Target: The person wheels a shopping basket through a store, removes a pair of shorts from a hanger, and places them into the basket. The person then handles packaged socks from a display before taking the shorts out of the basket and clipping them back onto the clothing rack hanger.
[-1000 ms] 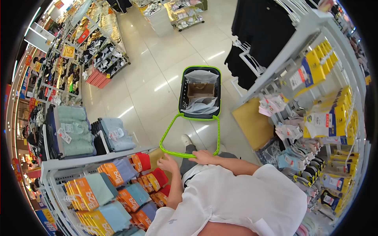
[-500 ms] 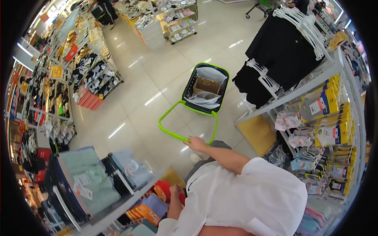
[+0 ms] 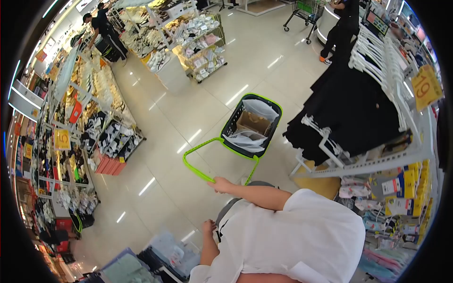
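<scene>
A dark basket (image 3: pixel 251 125) with a lime-green rim stands on the floor in front of me, holding a brown paper bag (image 3: pixel 253 123) and whitish plastic. Its long green handle (image 3: pixel 190 163) tilts toward me, and my right hand (image 3: pixel 222 185) is wrapped round the near end of it. Low beside my body, my left hand (image 3: pixel 208 227) hangs with its fingers curled; whether anything is in them is too small to tell. Folded light-blue and green clothes (image 3: pixel 172 252) lie below my left hand.
Black garments on white hangers (image 3: pixel 349 111) and packaged socks (image 3: pixel 401 188) fill a rack at the right. Sock displays (image 3: pixel 115 137) line the left. A person (image 3: pixel 104 30) bends at the back left; another person (image 3: pixel 337 35) and a cart (image 3: pixel 304 13) are at the back right.
The clothing racks beside me have shifted down and back in view. The basket has turned slightly and sits farther right, its handle still in my right hand. My left hand has left the orange-labelled packs.
</scene>
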`<state>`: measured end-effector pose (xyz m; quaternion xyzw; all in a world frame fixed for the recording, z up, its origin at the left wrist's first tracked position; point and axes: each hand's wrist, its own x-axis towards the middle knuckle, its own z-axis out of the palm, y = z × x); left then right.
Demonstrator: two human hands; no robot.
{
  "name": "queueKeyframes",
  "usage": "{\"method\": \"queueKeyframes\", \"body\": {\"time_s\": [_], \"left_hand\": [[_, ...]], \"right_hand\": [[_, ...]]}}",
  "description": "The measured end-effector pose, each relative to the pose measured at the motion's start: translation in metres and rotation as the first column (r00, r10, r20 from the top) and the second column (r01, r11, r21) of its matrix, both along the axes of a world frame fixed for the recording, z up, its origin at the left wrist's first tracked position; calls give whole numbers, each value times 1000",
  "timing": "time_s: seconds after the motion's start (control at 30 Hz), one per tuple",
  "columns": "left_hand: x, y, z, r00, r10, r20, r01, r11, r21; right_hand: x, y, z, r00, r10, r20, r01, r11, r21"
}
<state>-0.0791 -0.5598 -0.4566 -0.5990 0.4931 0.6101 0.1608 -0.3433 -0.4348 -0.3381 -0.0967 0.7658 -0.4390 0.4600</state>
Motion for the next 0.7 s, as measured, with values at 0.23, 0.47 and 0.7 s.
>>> {"method": "queueKeyframes", "body": {"time_s": [0.23, 0.47, 0.7], "left_hand": [[-168, -36, 37, 986, -137, -92, 121, 979, -164], [-72, -176, -12, 656, -728, -202, 662, 682, -310], [-141, -377, 1, 86, -988, -130, 799, 146, -583]], "right_hand": [[-105, -25, -13, 952, -218, 215, 251, 958, -140], [-226, -42, -14, 925, -374, -67, 376, 926, 21], [-365, -45, -27, 846, -533, -17, 534, 845, 27]]}}
